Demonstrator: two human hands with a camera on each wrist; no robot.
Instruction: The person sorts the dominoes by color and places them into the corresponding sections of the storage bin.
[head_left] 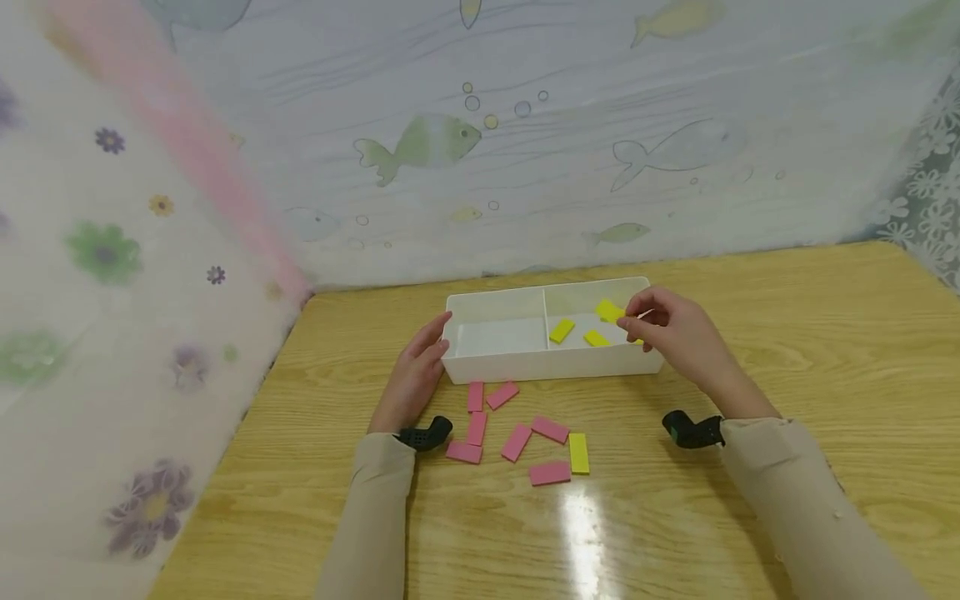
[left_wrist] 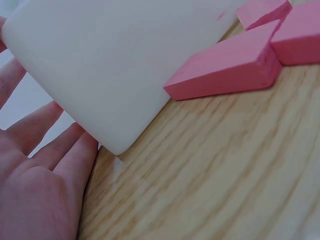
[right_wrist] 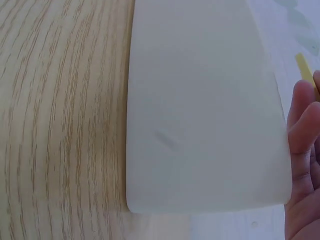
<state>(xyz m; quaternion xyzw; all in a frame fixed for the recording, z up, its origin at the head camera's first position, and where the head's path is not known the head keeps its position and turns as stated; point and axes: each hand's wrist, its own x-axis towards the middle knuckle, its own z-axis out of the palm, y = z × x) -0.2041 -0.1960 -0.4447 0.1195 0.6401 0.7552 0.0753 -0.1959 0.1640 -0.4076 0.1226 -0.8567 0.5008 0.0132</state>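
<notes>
A white two-compartment box [head_left: 525, 363] stands mid-table. Its left half is empty; its right half holds two yellow blocks [head_left: 561, 331]. My left hand [head_left: 435, 337] rests open against the box's left end, fingers straight; the left wrist view shows the palm [left_wrist: 40, 190] beside the box corner [left_wrist: 100, 65]. My right hand [head_left: 630, 323] hovers over the right compartment and pinches a tilted yellow block [head_left: 609, 311] at its fingertips. The right wrist view shows the fingers [right_wrist: 302, 130], a yellow edge [right_wrist: 303, 67] and the box wall [right_wrist: 200, 110].
Several pink blocks [head_left: 516, 442] and one yellow block [head_left: 578, 452] lie scattered on the wooden table [head_left: 825, 350] in front of the box. Pink blocks [left_wrist: 225, 67] sit close to the box corner. Patterned curtains close off the left and back.
</notes>
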